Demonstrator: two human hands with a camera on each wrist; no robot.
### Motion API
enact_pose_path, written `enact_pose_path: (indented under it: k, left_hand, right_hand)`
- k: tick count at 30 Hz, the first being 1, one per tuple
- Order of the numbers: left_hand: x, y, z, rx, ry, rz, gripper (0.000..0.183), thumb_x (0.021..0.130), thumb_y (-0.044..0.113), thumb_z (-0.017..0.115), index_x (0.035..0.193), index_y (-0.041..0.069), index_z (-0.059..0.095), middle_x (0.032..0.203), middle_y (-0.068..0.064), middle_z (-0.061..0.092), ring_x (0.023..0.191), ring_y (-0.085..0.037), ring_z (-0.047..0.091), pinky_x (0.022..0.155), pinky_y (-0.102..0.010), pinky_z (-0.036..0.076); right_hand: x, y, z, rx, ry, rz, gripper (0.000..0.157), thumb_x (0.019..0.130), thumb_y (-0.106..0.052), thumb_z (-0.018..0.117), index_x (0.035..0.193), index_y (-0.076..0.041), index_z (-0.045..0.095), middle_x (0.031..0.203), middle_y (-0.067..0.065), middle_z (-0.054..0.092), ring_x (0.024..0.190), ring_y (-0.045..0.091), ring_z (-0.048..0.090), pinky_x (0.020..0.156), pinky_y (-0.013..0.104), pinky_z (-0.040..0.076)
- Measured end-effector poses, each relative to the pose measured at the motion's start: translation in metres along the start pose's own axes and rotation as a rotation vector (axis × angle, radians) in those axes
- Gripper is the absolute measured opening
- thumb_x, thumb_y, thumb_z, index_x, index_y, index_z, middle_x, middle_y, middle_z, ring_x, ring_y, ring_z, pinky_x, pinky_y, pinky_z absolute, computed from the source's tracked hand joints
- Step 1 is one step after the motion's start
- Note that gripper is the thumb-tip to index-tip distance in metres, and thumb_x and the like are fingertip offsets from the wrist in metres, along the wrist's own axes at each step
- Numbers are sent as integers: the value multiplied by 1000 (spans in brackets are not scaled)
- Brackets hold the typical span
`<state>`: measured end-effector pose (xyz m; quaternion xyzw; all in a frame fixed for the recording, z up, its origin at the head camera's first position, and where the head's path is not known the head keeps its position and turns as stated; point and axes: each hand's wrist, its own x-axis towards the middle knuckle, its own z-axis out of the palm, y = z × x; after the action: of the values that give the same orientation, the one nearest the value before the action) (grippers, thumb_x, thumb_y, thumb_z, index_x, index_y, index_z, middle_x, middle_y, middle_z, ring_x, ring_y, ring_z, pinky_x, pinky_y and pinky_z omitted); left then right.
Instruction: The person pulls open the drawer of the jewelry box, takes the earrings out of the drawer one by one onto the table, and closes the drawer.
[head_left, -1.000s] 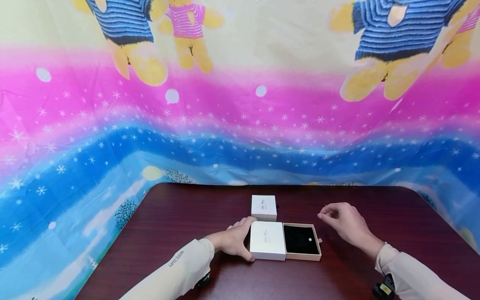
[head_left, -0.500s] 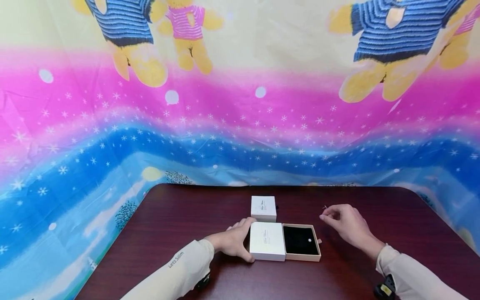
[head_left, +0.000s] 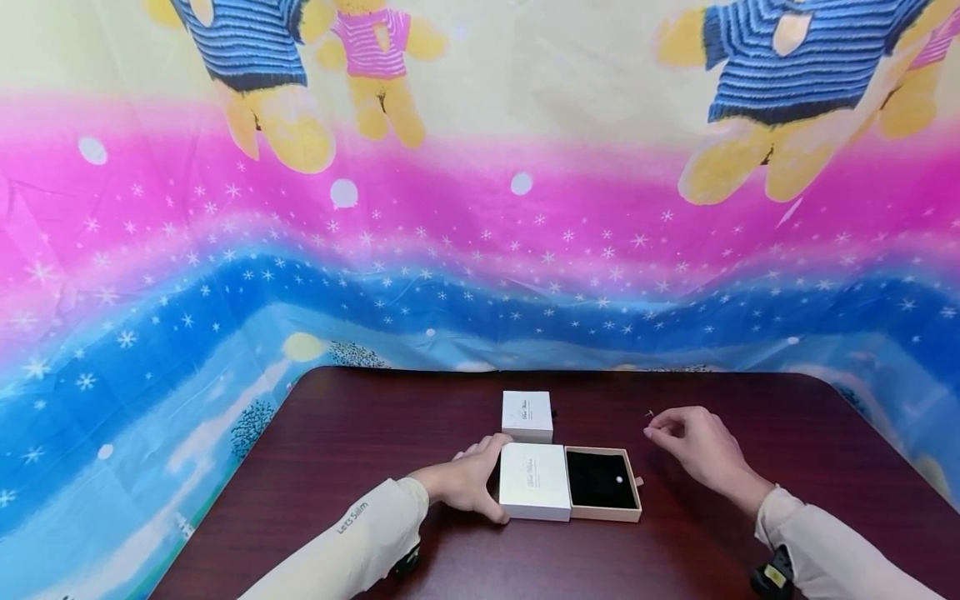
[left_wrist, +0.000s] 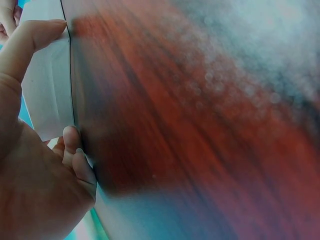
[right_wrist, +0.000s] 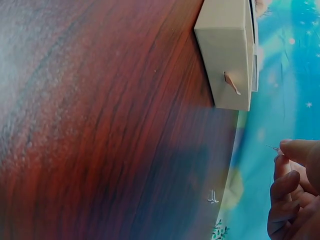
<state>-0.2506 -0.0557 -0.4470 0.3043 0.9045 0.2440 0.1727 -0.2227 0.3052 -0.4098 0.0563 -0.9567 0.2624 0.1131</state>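
Observation:
My left hand [head_left: 467, 485] holds the left end of a white jewelry box [head_left: 534, 482], thumb on its near side and fingers toward the far side. The box's drawer [head_left: 604, 515] is pulled out to the right. Inside is a black pad [head_left: 596, 479] bearing one small white, pearl-like bead [head_left: 619, 480]. My right hand [head_left: 701, 446] is raised to the right of the drawer. Between its thumb and index finger it pinches a thin silvery pin [right_wrist: 272, 147], perhaps an earring's post; most of it is hidden by the fingertips.
A smaller white box [head_left: 527, 415] with a dark tab stands behind the larger one. Tiny silvery pieces [right_wrist: 213, 197] lie on the dark wooden table [head_left: 360, 433], just beyond my right hand. A printed cloth [head_left: 480, 208] hangs along the table's far edge.
My right hand has drifted slightly right, away from the drawer, so the tiny silvery pieces on the table show more. The left hand and both boxes stay in place.

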Motion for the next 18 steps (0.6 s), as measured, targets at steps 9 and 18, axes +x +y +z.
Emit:
enact_pose_path:
  k: [9, 18]
  left_hand:
    - [0, 0, 0, -4, 12, 13, 102, 67, 32, 90, 148, 16, 30, 137, 2, 47, 123, -15, 44, 103, -36, 35]
    - [0, 0, 1, 3, 19, 15, 102, 66, 32, 90, 148, 16, 31, 135, 2, 48, 122, -15, 45, 102, -35, 36]
  right_hand:
    - [1, 5, -1, -10, 3, 11, 13, 90, -25, 75, 94, -13, 78, 82, -1, 74, 76, 14, 63, 60, 32, 43]
    - [0, 9, -1, -11, 11, 10, 14, 91, -25, 76, 95, -12, 78, 82, 0, 74, 76, 15, 63, 59, 33, 43]
